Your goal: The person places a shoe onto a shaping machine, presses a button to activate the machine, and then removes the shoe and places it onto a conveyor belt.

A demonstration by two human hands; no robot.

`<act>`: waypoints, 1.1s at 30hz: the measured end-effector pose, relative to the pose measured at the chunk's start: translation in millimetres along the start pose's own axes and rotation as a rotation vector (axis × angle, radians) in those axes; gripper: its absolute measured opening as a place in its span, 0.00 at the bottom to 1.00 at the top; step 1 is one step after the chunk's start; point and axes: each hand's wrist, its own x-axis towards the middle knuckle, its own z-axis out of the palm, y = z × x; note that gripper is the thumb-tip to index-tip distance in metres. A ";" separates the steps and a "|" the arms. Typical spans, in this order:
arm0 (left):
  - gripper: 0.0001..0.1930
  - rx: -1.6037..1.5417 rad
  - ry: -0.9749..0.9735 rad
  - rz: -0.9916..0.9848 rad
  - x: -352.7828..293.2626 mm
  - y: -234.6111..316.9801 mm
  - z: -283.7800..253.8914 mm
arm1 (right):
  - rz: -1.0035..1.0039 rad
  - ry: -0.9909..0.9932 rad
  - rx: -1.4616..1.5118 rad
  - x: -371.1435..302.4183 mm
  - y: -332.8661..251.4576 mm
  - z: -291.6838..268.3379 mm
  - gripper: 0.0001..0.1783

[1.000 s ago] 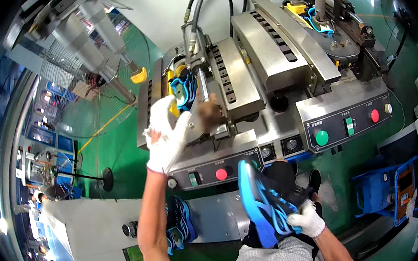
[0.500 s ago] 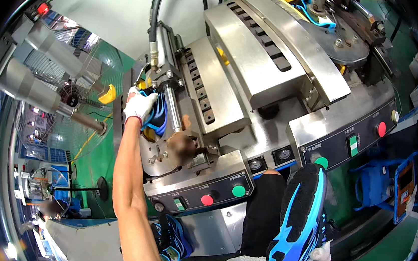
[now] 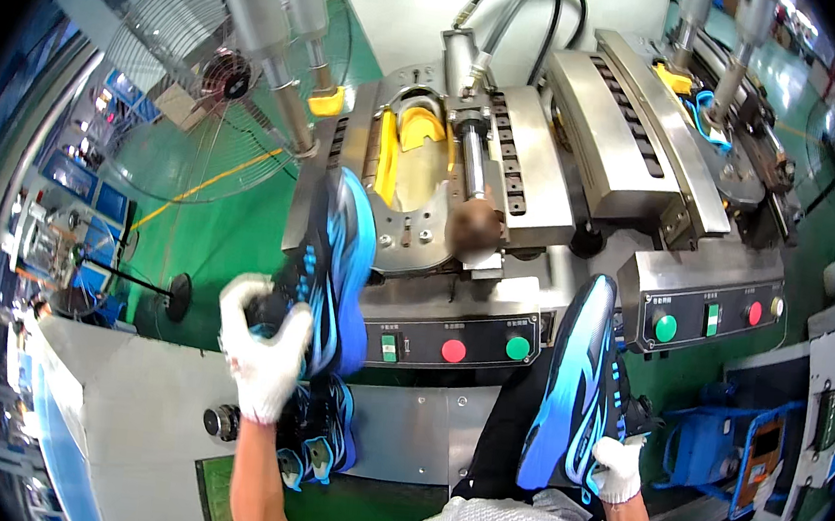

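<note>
While both gloved hands hold blue shoes | left hand (image 3: 262, 356) has its grip closed on one shoe (image 3: 337, 263), lifted clear of the open press cradle (image 3: 414, 190) | right hand (image 3: 616, 467) clasps the second shoe (image 3: 576, 386) near the lap | cradle looks empty, loading apparently pending | more shoes (image 3: 320, 442) below.
</note>
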 end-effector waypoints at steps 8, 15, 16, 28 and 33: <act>0.27 0.081 -0.303 -0.483 -237.7 -73.1 -49.2 | -0.233 -0.159 -0.248 80.8 -46.8 170.1 0.21; 0.29 0.157 -0.439 -0.416 -332.8 -137.6 -7.4 | -0.212 -0.454 -0.645 241.6 -70.0 362.0 0.10; 0.30 0.125 -0.417 -0.455 -338.8 -142.7 -8.9 | -0.251 -0.345 -0.796 248.8 -63.5 393.8 0.08; 0.28 -0.083 -0.338 -0.391 -315.4 -141.4 4.2 | -0.469 0.152 -1.855 410.9 8.6 418.3 0.28; 0.29 -0.113 -0.377 -0.510 -312.2 -135.5 24.9 | -0.433 0.033 -1.824 389.7 -14.2 410.0 0.34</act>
